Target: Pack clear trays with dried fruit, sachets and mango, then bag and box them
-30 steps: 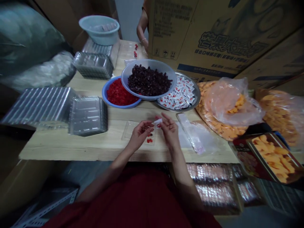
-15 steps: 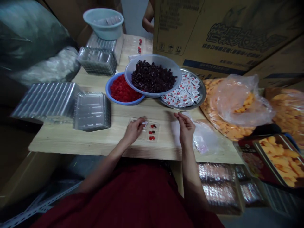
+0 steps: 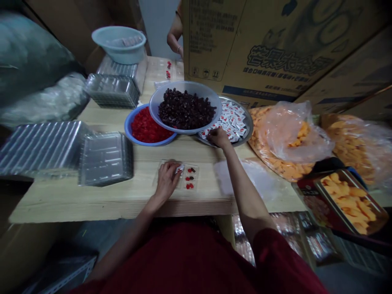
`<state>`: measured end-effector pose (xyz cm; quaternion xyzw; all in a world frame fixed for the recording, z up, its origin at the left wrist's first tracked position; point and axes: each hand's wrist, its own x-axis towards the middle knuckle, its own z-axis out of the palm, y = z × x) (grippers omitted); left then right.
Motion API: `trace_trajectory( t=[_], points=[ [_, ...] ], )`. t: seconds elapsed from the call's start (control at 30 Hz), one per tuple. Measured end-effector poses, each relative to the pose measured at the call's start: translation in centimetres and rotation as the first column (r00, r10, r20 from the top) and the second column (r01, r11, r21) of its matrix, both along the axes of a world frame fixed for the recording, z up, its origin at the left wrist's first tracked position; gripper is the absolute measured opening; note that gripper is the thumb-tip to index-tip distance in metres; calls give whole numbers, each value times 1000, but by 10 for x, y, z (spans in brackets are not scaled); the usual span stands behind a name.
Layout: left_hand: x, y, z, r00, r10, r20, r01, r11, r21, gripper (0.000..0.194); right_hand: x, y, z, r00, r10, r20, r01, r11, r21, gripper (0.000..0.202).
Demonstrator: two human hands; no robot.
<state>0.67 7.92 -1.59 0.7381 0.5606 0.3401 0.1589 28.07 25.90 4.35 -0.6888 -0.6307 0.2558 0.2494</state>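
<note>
My left hand (image 3: 167,179) is over the left part of a clear plastic tray (image 3: 196,184), its fingers closed on a small white sachet (image 3: 181,167). In the tray's right compartments lie red and dark candied pieces (image 3: 190,178). My right hand (image 3: 219,137) reaches to the near left edge of a round metal tray (image 3: 249,130) heaped with white-and-red sachets (image 3: 234,120). Its fingers are bent together on the pile; their tips are hidden. Just behind are a translucent bowl (image 3: 154,107) of dark, raisin-like pieces (image 3: 186,108) and a blue bowl (image 3: 130,136) of red pieces (image 3: 150,126).
Stacked clear plastic trays (image 3: 105,157) stand at the left, near a pale blue basin (image 3: 119,51). Bags of orange dried fruit (image 3: 275,151) and an open box (image 3: 346,200) are at the right. Behind cardboard boxes (image 3: 260,49), another person's arm (image 3: 175,36) shows.
My right hand has moved from above the plastic bags forward and left to the sachets in the metal tray. My left hand stays at the clear tray. The view has shifted.
</note>
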Motion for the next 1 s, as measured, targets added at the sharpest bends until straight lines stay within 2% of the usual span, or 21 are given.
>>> trace_trajectory(
  t=[0.13,0.27,0.37,0.47,0.5,0.57,0.67,0.73,0.77,0.83,0.93,1.0],
  points=[
    [-5,-9,0,999,3,44,-2,1000,-12,25,-23,14,-18,995,-83,-49,80,995,-57,13],
    [-11,-11,4,997,40,69,-39,999,-10,22,-9,13,-13,978,-144,-153,144,989,-13,17],
    [-13,-9,11,987,78,138,-78,997,-4,19,14,-8,1,949,-202,-242,235,965,120,13],
    [-5,-8,25,950,108,292,-99,994,-45,20,22,-51,10,899,-168,-404,269,940,208,17],
    [-1,-8,31,928,103,359,-77,993,-87,21,17,-69,10,860,-108,-499,242,947,211,22],
    [9,-6,44,857,68,511,37,981,-192,26,-5,-105,8,764,43,-644,102,977,185,30],
    [17,0,58,709,36,704,236,929,-285,38,-52,-145,3,684,207,-700,-152,978,141,33],
    [11,4,60,664,60,745,259,916,-305,38,-75,-158,-1,667,231,-709,-221,969,108,32],
    [5,5,59,673,80,736,236,919,-316,35,-82,-162,-4,673,226,-704,-225,970,96,30],
    [-12,2,52,735,109,669,163,929,-331,29,-84,-167,-11,732,217,-645,-192,975,110,27],
    [-33,-10,35,870,95,483,102,925,-366,26,-75,-180,-28,868,275,-413,-198,955,221,33],
    [-37,-22,26,935,29,353,129,902,-413,29,-72,-193,-43,915,331,-230,-282,933,222,46]
  ],
)
